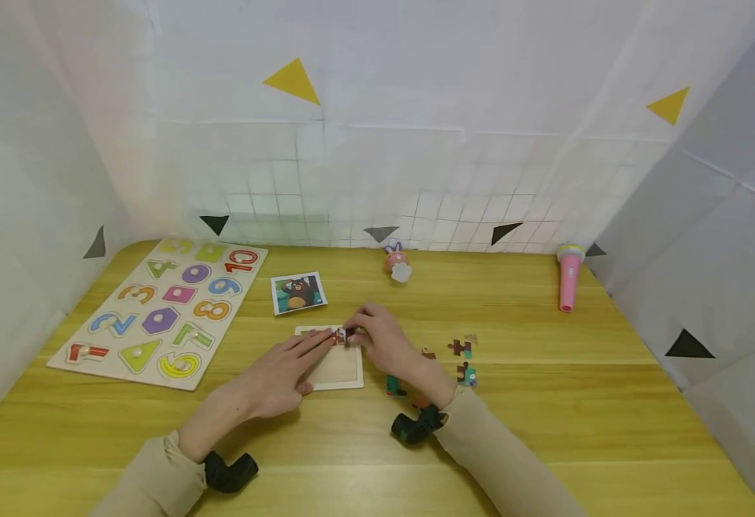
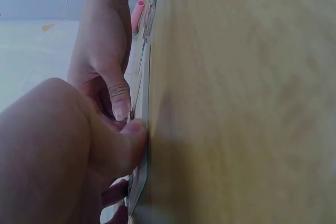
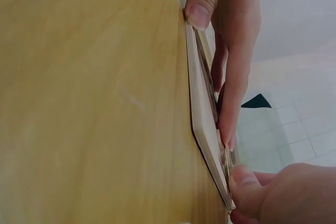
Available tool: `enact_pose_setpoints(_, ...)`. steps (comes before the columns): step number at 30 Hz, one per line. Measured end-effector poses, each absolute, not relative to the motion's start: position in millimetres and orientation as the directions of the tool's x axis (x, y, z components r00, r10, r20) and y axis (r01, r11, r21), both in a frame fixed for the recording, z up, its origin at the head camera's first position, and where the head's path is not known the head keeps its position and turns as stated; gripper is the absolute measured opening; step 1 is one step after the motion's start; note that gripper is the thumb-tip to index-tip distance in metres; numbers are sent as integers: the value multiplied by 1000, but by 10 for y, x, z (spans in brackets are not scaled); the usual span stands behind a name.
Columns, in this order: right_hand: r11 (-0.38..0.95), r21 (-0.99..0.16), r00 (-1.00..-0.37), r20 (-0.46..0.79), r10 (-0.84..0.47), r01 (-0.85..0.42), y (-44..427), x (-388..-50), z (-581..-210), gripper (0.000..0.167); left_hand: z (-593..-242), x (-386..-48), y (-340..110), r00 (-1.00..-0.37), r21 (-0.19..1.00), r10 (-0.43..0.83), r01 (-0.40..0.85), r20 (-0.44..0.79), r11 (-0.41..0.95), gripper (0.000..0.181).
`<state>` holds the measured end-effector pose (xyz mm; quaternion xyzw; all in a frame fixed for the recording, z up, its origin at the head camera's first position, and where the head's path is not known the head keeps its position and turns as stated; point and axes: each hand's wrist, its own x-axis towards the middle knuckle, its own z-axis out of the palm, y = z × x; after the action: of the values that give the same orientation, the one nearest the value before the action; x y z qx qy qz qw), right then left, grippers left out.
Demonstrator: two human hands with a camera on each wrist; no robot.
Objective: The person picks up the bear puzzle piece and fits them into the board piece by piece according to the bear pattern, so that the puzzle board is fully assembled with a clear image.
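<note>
In the head view a shallow wooden puzzle frame [image 1: 350, 385] lies mid-table. My left hand [image 1: 274, 377] rests over its left side, straight fingers on pieces along the far edge and thumb at the near left. My right hand [image 1: 386, 345] pinches a small dark puzzle piece [image 1: 351, 334] at the far right corner of the frame. The right wrist view has the left hand [image 3: 233, 51] with its thumb on the rim of the frame [image 3: 202, 114], and the right fingertips at the far end. The left wrist view shows the right hand [image 2: 105, 61] from the side, its thumb pointing down.
Loose puzzle pieces [image 1: 461, 349] lie right of the frame, some partly behind the right forearm. A bear picture card [image 1: 299, 293] is beyond the frame; a number board [image 1: 157, 316] lies left. A small pink toy [image 1: 398, 264] and pink microphone [image 1: 570, 278] stand farther back.
</note>
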<state>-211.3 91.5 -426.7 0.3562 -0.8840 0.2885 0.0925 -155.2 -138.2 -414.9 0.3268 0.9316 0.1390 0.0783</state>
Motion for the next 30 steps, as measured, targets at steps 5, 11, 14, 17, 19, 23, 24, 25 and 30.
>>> enact_pose_setpoints(5, 576, -438, -722, 373, -583, -691, 913, -2086, -4256, 14, -4149, -1547, -1376, -776, 310, 629, 585, -55, 749, 71)
enact_pose_setpoints(11, 592, -428, -729, 350, -588, -683, 907, -2075, -4240, 14, -4144, -1546, -1376, -772, 307, 634, 593, -46, 744, 71)
enact_pose_setpoints(14, 592, -426, -728, 347, -591, -684, 906, -2077, -4244, 14, -4147, -1548, -1377, -774, 302, 633, 594, -39, 745, 71)
enact_pose_setpoints(17, 592, -429, -730, 340, -593, -682, 905, -2083, -4255, 13, -4151, -1549, -1374, -776, 300, 629, 593, -34, 747, 72)
enact_pose_setpoints(19, 594, -435, -734, 333, -592, -677, 904, -2085, -4257, 13, -4150, -1552, -1366, -776, 297, 630, 595, -29, 747, 73)
enact_pose_setpoints(23, 604, -437, -743, 319, -588, -666, 904, -2087, -4260, 13, -4148, -1557, -1348, -776, 282, 631, 600, -25, 749, 73)
enact_pose_setpoints(24, 607, -438, -746, 315, -587, -663, 903, -2086, -4258, 13, -4148, -1557, -1345, -776, 280, 631, 600, -26, 750, 73)
enact_pose_setpoints(25, 610, -438, -748, 311, -586, -660, 903, -2085, -4257, 13, -4146, -1557, -1344, -776, 278, 630, 599, -26, 751, 73)
enact_pose_setpoints(30, 615, -446, -755, 294, -586, -650, 901, -2081, -4239, 12, -4131, -1548, -1340, -779, 289, 627, 593, -31, 751, 71)
